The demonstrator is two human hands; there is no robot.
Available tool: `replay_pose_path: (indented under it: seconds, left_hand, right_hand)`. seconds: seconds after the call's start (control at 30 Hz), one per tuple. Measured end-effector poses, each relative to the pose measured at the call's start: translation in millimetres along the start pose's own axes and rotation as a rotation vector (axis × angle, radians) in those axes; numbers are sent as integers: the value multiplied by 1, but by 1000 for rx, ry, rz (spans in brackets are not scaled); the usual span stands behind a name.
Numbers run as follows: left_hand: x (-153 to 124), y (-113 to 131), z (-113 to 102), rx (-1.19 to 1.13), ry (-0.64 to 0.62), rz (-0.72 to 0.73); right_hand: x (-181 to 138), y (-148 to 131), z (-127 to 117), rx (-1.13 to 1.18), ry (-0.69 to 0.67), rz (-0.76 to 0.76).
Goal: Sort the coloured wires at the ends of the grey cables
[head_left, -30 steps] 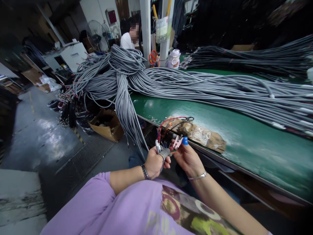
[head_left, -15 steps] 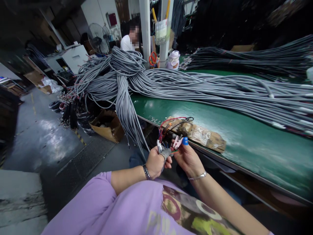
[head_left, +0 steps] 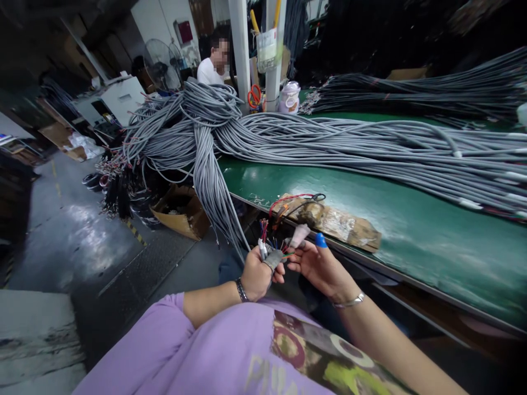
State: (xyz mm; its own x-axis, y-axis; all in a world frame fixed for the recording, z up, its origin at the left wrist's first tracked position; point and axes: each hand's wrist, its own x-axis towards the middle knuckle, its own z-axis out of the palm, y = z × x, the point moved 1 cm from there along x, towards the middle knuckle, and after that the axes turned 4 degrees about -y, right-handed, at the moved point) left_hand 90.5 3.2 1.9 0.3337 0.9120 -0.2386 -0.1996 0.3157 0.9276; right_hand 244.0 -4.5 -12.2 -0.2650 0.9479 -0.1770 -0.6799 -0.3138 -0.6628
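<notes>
LH point(head_left: 257, 277) w/ wires point(head_left: 264, 225), blurry shirt txt point(head_left: 263, 375)

1 fan point(head_left: 158, 67), 1 open cardboard box point(head_left: 180, 224)

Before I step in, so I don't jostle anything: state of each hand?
Left hand: closed, holding cable ends.
Right hand: open, beside the coloured wires; contact cannot be told.

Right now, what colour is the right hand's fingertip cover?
Blue; the cover shows in the head view.
</notes>
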Motion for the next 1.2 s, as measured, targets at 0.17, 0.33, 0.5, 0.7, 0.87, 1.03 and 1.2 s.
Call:
replay_pose_path:
  seconds: [0.17,0.33,0.5,0.7,0.87,1.03,1.2]
  left_hand:
    - [1,-8,-6,68,-39,28]
    - [0,-10,-7,133,-57,22]
    - [-1,-4,-8,197,-161,25]
    - [-1,4,-11,285,-378,-110]
    - [-1,-1,-10,200,-282,-56]
    - [1,-2,-9,78,-211,-28]
    - [3,7,-3,-14,-188,-41]
  right_hand:
    - [-13,-7,-1,-184,-30,92]
    - [-18,-2,17,-450,147,-52]
    - [-18,6,27,-572,242,-217]
    - [-18,2,27,-632,92,-154]
    - [-17,8,25,-541,197,-196]
    - [-16,9,12,-254,190,-158]
    - [-4,-4,0,-72,153,-48]
